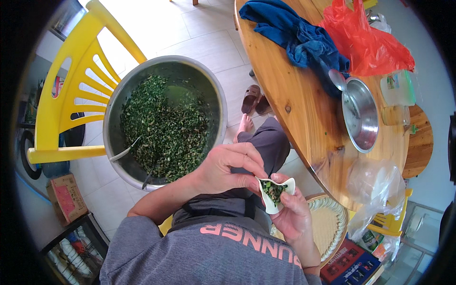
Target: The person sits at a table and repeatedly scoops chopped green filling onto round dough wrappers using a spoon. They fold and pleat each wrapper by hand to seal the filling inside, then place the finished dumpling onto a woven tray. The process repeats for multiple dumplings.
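Observation:
A thin white dough wrapper [271,208] holds a chopped green filling [273,192] and stands partly folded, its top still gaping. My left hand [231,165] pinches the wrapper's upper left rim between thumb and fingers. My right hand [294,215] cups it from below and the right, thumb against the filling's edge. To the left, a large metal basin [220,107] contains a mass of the green filling [167,131], with a light-handled utensil [123,154] and a darker one [148,180] in it. Right of my lap, pleated dumplings [338,221] line the rim of a round tray [326,231].
A yellow plastic chair [53,107] stands beside the basin. The wooden table [302,114] at right bears a blue cloth [302,39], red plastic bag [370,42], metal bowl [361,121] with a spoon, jars and clear plastic bags [377,181]. Slippers [251,98] lie on the tiled floor.

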Available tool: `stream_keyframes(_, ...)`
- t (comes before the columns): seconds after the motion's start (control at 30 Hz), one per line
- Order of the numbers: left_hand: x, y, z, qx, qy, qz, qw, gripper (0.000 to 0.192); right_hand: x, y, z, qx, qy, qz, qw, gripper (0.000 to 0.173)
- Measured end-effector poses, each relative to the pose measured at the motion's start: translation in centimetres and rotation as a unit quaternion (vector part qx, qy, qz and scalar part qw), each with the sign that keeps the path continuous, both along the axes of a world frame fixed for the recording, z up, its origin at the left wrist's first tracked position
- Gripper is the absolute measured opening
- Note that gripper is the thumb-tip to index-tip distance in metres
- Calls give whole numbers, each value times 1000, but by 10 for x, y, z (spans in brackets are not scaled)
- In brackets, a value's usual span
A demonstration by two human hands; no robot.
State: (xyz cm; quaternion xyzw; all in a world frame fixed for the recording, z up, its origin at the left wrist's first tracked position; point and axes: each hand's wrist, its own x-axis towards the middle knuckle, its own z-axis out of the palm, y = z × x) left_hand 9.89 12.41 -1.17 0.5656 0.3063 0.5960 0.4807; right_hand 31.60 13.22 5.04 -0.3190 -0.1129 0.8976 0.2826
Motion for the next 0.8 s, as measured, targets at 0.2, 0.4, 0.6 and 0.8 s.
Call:
stream_keyframes(0.2,2,-2,-4,21,49,9,999,16,3,-2,-1,-20,-38,-13,999,41)
stream_keyframes(0.4,9,-5,0,0,36,13,999,23,7,-2,-1,-34,-14,-12,999,35)
stream_keyframes(0.6,13,-2,1,51,73,20,996,31,10,-3,-4,-24,-14,2,1000,35)
stream_keyframes(0.8,16,-10,7,-61,75,43,994,26,13,-3,-4,-25,-36,1,999,33)
